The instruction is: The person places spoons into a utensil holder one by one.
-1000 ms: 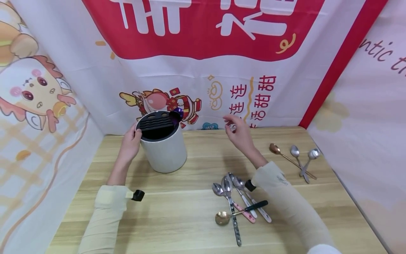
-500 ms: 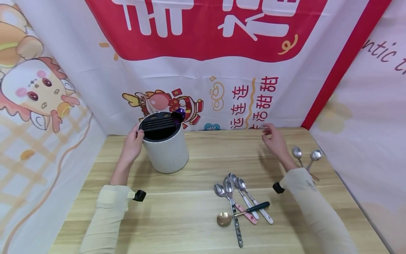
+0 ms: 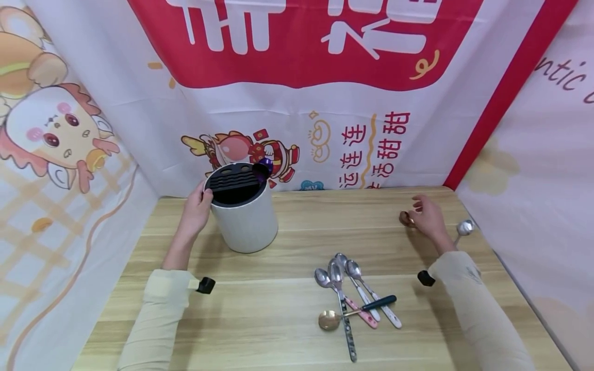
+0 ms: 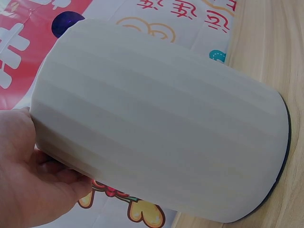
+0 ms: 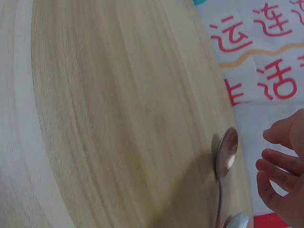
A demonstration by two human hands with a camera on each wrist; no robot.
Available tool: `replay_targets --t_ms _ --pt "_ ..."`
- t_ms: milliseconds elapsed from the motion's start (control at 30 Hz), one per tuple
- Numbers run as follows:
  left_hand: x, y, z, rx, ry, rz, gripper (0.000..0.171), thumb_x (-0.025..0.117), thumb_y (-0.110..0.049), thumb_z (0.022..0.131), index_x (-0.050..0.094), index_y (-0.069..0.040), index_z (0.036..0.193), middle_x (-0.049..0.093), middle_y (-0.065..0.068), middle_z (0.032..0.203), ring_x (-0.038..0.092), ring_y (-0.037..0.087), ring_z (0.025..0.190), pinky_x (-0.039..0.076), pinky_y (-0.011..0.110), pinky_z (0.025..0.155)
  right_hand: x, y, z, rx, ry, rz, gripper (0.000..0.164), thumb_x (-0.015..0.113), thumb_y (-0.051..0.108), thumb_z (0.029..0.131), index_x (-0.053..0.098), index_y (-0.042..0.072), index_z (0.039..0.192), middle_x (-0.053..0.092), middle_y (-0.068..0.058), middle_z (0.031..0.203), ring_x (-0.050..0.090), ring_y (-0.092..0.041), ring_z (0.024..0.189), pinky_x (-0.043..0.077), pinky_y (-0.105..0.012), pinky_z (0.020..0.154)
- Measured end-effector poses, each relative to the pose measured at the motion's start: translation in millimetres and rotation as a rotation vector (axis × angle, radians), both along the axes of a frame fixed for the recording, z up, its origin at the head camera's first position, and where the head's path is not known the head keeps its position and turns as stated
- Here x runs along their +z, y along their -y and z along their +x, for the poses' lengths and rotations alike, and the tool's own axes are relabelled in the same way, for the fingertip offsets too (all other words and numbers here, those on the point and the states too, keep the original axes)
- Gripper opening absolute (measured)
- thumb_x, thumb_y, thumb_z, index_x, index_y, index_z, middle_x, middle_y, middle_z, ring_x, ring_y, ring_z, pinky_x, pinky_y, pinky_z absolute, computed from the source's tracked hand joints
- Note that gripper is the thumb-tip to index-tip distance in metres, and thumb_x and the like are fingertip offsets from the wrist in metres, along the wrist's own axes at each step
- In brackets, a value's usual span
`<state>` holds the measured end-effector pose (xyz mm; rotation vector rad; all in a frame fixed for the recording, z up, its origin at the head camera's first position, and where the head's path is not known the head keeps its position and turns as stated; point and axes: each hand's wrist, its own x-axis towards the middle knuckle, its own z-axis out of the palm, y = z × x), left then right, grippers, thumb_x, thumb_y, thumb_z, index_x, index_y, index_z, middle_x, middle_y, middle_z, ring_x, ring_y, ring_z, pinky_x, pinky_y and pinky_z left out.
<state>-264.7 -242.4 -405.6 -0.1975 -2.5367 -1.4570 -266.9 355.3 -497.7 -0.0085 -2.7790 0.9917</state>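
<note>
My left hand (image 3: pixel 195 212) grips the rim of a white ribbed utensil holder (image 3: pixel 248 226) with a black slotted insert, thumb on top and fingers beneath in the left wrist view. From the holder sticks a shiny purple spoon (image 3: pixel 266 165). At the right of the table, my right hand (image 3: pixel 429 219) hovers with loosely bent fingers, holding nothing. Close by it lies a copper-coloured spoon (image 3: pixel 405 219), its bowl plain in the right wrist view. One silver spoon (image 3: pixel 464 226) shows beyond the wrist. The hand and forearm hide most of the handles there.
Nearer the front of the wooden table (image 3: pixel 260 309) lies a crossed pile of several spoons, among them a gold one with a dark handle (image 3: pixel 329 320) and a silver one with a patterned handle (image 3: pixel 349 337). A printed cloth (image 3: pixel 297 103) hangs behind.
My right hand has moved rightward, from the middle of the table to the spoons at the right, and lower. The left hand stays on the holder's rim.
</note>
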Motion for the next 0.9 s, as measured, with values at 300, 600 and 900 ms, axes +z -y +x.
replay_targets --t_ms 300,600,900 --pt "-2.2 0.3 -0.8 0.016 -0.024 -0.004 0.044 0.034 -0.018 0.105 0.049 -0.004 0.144 0.053 0.026 0.141 0.045 0.037 0.136 0.033 0.054 0.116 -14.2 -11.7 -5.1 0.034 0.14 0.119 0.055 0.062 0.012 0.092 0.044 -0.017 0.135 0.055 -0.043 0.119 0.056 -0.054 0.109 0.047 -0.062 0.092" --pt "-1.9 -1.0 -2.1 0.022 -0.041 -0.006 0.043 0.034 -0.016 0.104 0.05 -0.002 0.141 0.056 0.027 0.137 0.048 0.037 0.131 0.035 0.052 0.114 -26.7 -14.6 -8.7 0.022 0.159 0.196 0.044 0.066 0.016 0.09 0.057 -0.013 0.121 0.064 -0.031 0.102 0.056 -0.046 0.1 0.046 -0.058 0.088" --pt "-3.1 -0.2 -3.7 0.017 -0.028 -0.007 0.045 0.033 -0.017 0.104 0.048 -0.002 0.144 0.054 0.027 0.14 0.046 0.037 0.134 0.033 0.053 0.115 -28.2 -10.6 -10.3 0.004 0.146 0.209 0.024 0.067 0.014 0.085 0.061 -0.006 0.095 0.062 -0.023 0.088 0.054 -0.041 0.091 0.046 -0.05 0.078"
